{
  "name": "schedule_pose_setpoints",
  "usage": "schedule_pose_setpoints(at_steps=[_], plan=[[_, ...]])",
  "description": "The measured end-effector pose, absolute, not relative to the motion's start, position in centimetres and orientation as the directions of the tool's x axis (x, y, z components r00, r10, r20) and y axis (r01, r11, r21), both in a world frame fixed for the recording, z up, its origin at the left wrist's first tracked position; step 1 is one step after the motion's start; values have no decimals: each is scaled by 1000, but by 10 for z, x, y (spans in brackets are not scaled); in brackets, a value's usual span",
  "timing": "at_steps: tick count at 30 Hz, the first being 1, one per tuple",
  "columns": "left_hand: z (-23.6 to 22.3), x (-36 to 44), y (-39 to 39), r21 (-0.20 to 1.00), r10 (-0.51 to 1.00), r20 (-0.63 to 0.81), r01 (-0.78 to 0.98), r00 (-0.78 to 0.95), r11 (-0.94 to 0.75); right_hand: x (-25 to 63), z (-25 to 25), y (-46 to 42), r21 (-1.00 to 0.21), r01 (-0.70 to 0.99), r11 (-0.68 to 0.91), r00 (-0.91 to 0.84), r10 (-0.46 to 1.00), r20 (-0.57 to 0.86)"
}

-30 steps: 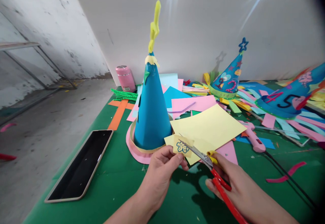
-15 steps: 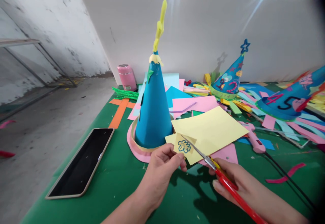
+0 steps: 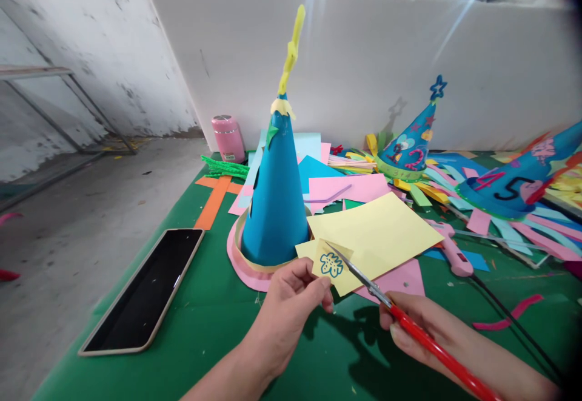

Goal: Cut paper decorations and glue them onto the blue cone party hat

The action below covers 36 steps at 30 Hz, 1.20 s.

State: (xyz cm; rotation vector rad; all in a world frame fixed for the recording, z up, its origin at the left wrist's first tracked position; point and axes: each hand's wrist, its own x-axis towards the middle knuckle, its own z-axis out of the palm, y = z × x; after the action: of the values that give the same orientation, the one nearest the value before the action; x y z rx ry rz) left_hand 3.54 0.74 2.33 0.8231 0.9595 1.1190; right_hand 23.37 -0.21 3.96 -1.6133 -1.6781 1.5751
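Note:
Between the thumb and fingers of my left hand [image 3: 297, 304] is a small piece of yellow paper [image 3: 331, 264] with a blue flower-like drawing on it. My right hand [image 3: 427, 322] grips red-handled scissors [image 3: 377, 292], and their blades lie close together across the right side of the small piece. Behind both hands, a large sheet of yellow paper [image 3: 382, 231] rests on the table. A tall blue cone hat [image 3: 275, 207] with a pink brim and a yellow twisted top stands just beyond my left hand.
A phone [image 3: 145, 295] lies at the left on the green table [image 3: 209, 340]. To the right are a pink glue gun [image 3: 454, 252] with its cord and two decorated cone hats, one upright [image 3: 409, 143] and one tilted [image 3: 513, 182]. A pink bottle [image 3: 228, 139] stands behind.
The scissor blades have closed together, and my right hand has shifted slightly right and down. My left hand still holds the small yellow piece in nearly the same place.

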Motion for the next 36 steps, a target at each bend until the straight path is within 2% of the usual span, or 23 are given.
schedule_pose_setpoints(at_steps=[5, 12, 18, 24, 29, 32, 36], plan=[[22, 36, 7, 897, 967, -215, -363, 138, 252, 230, 45, -4, -836, 449, -315, -241, 859, -453], [21, 34, 8, 898, 966, -223, -359, 129, 255, 233, 44, -5, -844, 398, -359, -237, 849, -473], [25, 34, 8, 911, 967, -239, -326, 83, 253, 238, 38, -8, -854, 428, -295, -277, 857, -435], [25, 33, 9, 942, 979, -199, -268, 35, 201, 240, 33, -13, -839, 431, -331, -225, 861, -455], [24, 33, 9, 978, 990, -141, -152, 22, 143, 241, 30, -15, -840, 416, -348, -187, 872, -453], [22, 32, 8, 991, 994, -107, -83, 25, 109, 242, 30, -14, -856, 423, -297, -222, 882, -416], [22, 31, 8, 993, 996, -83, -79, 40, 86, 241, 33, -13, -849, 480, -219, -274, 882, -383]])
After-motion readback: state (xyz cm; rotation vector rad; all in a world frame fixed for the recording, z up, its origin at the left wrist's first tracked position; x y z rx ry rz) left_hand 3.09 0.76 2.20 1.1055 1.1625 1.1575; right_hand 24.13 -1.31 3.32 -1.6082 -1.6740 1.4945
